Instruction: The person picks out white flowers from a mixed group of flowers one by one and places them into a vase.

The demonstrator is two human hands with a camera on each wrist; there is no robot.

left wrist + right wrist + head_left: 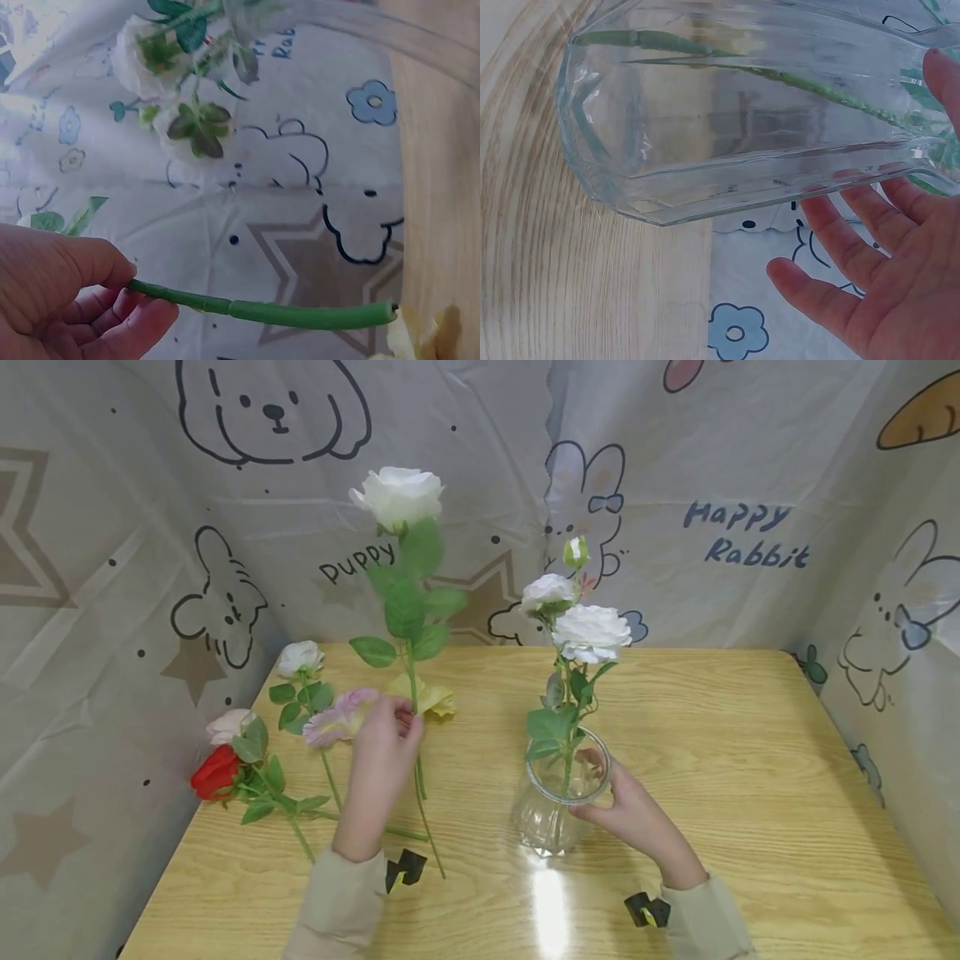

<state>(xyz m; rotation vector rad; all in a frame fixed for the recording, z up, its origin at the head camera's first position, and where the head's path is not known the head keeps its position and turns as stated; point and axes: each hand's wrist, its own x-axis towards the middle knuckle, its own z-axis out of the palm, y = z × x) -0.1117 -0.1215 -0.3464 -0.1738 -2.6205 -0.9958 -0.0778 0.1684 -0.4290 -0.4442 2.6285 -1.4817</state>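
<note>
My left hand pinches the green stem of a white artificial rose between thumb and fingers, with the bloom held high. The lower part of that stem sticks out past the fingertips in the left wrist view. A clear ribbed glass vase stands on the table to the right. Around its neck, my right hand holds it, thumb on the near side. White flowers with a small bud rise out of the vase. Their stems show through the glass in the right wrist view.
On the left of the wooden table lie a red rose, a pale pink flower, a white flower, a purple-pink flower and a yellow flower. Printed cloth hangs behind and at both sides.
</note>
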